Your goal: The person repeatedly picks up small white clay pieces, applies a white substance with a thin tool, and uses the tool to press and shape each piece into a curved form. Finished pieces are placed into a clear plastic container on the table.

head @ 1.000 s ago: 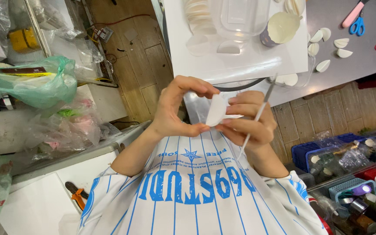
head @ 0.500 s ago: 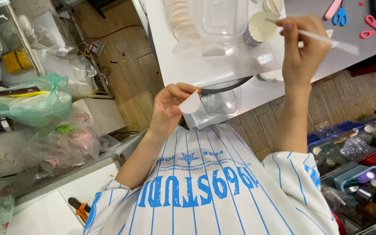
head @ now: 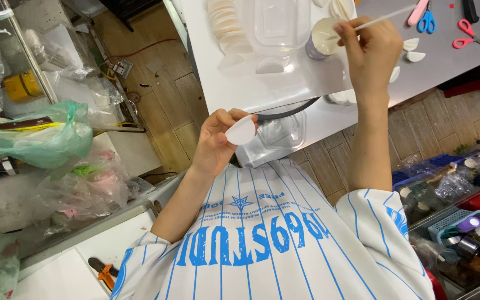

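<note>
My left hand [head: 213, 149] is shut on a small white half-round piece [head: 241, 131], held up near my chest below the table edge. Over the white table [head: 223, 83], my right hand [head: 370, 53] pinches a thin white stick [head: 383, 18]. The stick's near end sits at the rim of a small round cup [head: 322, 36] with pale contents. A clear plastic container [head: 273, 25] stands left of the cup. Beside that is a stack of white discs [head: 226, 28]. More white half-round pieces [head: 412, 50] lie just right of my right hand.
Blue-and-pink scissors [head: 426, 19] and red scissors [head: 465, 33] lie at the table's far right. A green plastic bag [head: 34, 139] and clear bags fill the shelf at left. Orange pliers [head: 104, 272] lie at the bottom left. Bins of small bottles [head: 456, 211] stand at the right.
My right hand left the white piece and rose with the stick to the cup on the table. My left hand kept the piece and stayed near my chest.
</note>
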